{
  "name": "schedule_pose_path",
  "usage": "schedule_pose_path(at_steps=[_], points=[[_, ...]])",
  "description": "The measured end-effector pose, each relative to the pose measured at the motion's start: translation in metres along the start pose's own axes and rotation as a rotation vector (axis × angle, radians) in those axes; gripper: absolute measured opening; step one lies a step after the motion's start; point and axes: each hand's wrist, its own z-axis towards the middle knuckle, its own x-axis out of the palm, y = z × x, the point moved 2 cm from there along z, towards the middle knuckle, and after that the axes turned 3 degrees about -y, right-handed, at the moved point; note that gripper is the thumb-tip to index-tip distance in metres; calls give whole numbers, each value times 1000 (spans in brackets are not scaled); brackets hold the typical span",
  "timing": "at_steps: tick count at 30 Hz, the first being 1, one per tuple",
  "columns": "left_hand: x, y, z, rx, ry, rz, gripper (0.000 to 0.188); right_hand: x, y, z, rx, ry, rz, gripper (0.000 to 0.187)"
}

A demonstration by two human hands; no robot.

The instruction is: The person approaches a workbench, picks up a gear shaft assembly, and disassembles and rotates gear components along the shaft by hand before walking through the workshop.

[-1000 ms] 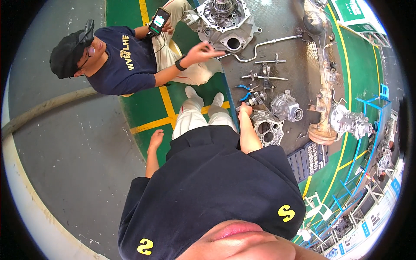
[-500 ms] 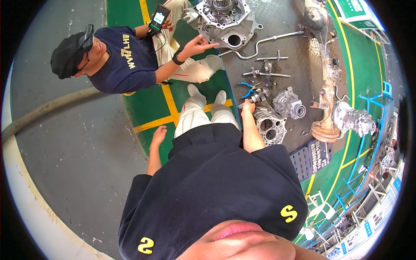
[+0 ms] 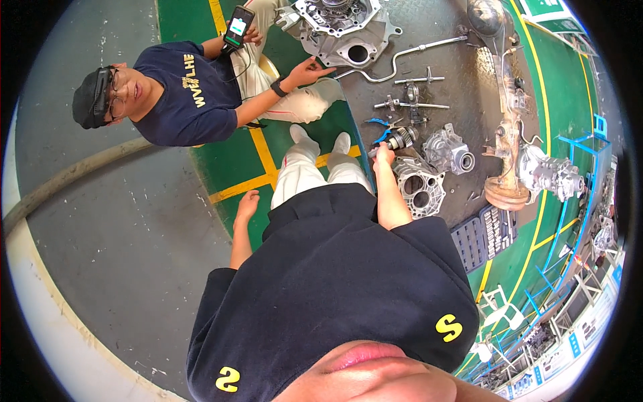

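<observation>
At the near-left edge of the dark workbench point(image 3: 455, 194), my right hand point(image 3: 384, 155) is closed on the end of a gear shaft point(image 3: 402, 138) with a toothed, dark and silver body. Just beyond it lie blue-handled pliers point(image 3: 379, 123). A round-holed aluminium gearbox housing point(image 3: 420, 191) sits right beside my right wrist, and a smaller silver housing point(image 3: 450, 150) stands to its right. Away from the bench, my left hand point(image 3: 248, 204) hangs at my side with loosely bent fingers and nothing visible in it.
A person point(image 3: 187, 94) sits at the left, holding a phone point(image 3: 238, 27) and pointing toward a large housing point(image 3: 348, 40). Rods with gears point(image 3: 412, 105), a bent metal bar point(image 3: 395, 63), a rusty axle point(image 3: 509, 147) and a grey tool case point(image 3: 469, 244) lie on the bench. A hose point(image 3: 80, 167) crosses the floor.
My right hand and the gear shaft have shifted slightly away from me along the bench. The seated person's head has turned more toward me. My left hand stays at my side.
</observation>
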Motion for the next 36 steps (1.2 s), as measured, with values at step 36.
schedule_pose_path(at_steps=[36], points=[[-15,2,9,6,99,-5,34,-8,14,-34,130,-2,430,19]])
